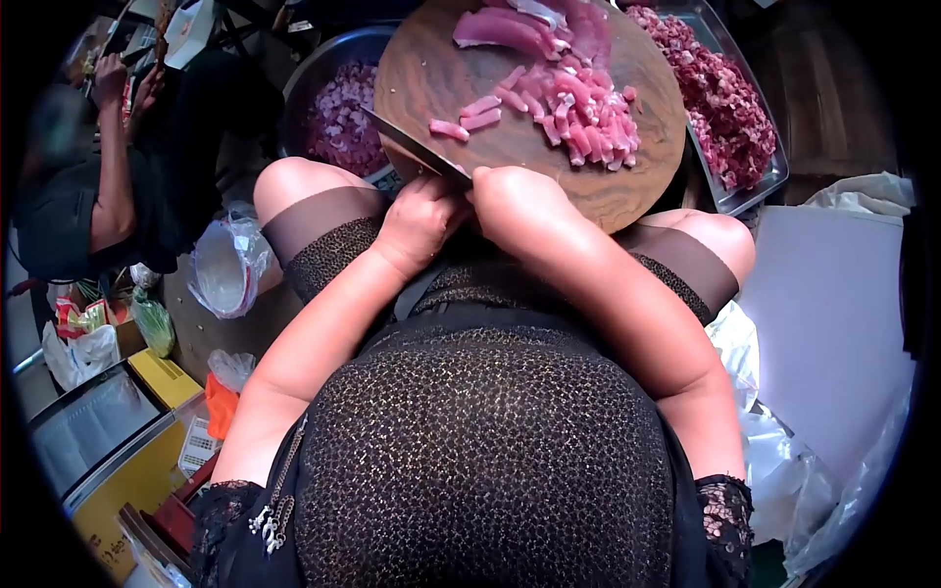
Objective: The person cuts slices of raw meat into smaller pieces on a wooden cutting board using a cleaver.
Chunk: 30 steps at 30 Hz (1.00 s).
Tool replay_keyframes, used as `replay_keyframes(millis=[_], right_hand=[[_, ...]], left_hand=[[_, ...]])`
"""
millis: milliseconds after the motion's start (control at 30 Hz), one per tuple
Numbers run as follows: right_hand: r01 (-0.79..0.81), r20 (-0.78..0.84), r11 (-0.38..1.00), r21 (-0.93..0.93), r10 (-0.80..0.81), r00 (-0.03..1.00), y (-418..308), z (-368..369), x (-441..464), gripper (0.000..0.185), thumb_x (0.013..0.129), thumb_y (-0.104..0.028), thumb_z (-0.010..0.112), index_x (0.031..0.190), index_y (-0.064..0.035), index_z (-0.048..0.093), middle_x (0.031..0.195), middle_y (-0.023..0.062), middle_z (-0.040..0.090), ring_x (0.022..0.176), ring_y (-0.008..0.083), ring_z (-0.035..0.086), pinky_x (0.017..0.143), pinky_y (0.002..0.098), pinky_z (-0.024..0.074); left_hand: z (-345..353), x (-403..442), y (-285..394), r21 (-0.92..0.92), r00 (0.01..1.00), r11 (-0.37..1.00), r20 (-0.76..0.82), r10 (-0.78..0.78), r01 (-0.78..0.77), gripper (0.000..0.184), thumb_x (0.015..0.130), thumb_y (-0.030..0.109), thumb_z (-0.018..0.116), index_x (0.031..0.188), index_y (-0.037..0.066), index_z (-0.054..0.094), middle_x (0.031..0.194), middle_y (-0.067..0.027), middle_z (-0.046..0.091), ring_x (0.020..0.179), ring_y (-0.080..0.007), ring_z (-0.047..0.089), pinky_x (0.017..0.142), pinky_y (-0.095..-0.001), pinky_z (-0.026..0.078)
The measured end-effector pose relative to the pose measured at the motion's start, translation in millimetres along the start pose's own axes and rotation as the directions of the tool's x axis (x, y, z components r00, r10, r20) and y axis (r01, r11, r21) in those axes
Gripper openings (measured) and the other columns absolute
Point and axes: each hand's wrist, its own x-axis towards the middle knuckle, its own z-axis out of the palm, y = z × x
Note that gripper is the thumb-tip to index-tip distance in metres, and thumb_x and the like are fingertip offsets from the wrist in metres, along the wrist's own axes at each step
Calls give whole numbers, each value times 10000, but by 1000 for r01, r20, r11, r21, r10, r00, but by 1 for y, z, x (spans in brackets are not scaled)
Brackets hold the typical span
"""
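A knife reaches up and left from my right hand, its blade over the near left edge of the round wooden board. The fingers of my right hand are wrapped round its handle end. My left hand is beside it, just below the blade, with curled fingers; anything in them is hidden. On the board lie cut meat strips, a few loose pieces at their left, and larger meat slabs at the far side.
Left of the board, a metal bowl holds chopped meat. At its right is a metal tray of minced meat. Another person is at the upper left. A plastic bag and yellow box are at left, a pale panel at right.
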Motion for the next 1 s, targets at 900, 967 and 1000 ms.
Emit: replay_keyframes(millis=[900, 967, 1000], right_hand=[[-206, -184, 918, 340, 279, 942, 54, -31, -94, 276, 954, -221, 572, 1064, 26, 631, 825, 235, 670, 772, 367, 668, 713, 434, 504], [-223, -136, 935, 276, 268, 954, 47, -27, -86, 254, 944, -189, 559, 1063, 24, 630, 891, 274, 663, 866, 429, 648, 763, 472, 505], [-221, -137, 936, 275, 266, 954, 44, -25, -83, 254, 944, -189, 559, 1063, 24, 630, 891, 274, 663, 866, 429, 648, 763, 472, 505]], left_hand=[[8, 79, -39, 76, 949, 963, 165, -268, 258, 529, 698, 288, 835, 1105, 6, 647, 1088, -158, 642, 1086, -339, 586, 955, -412, 462], [6, 70, -39, 35, 944, 960, 175, -280, 278, 515, 698, 285, 833, 1092, 7, 653, 1069, -157, 645, 1063, -337, 594, 943, -413, 469], [4, 69, -39, -6, 941, 956, 178, -288, 294, 502, 698, 283, 832, 1079, 7, 658, 1050, -156, 648, 1041, -334, 601, 931, -415, 476]])
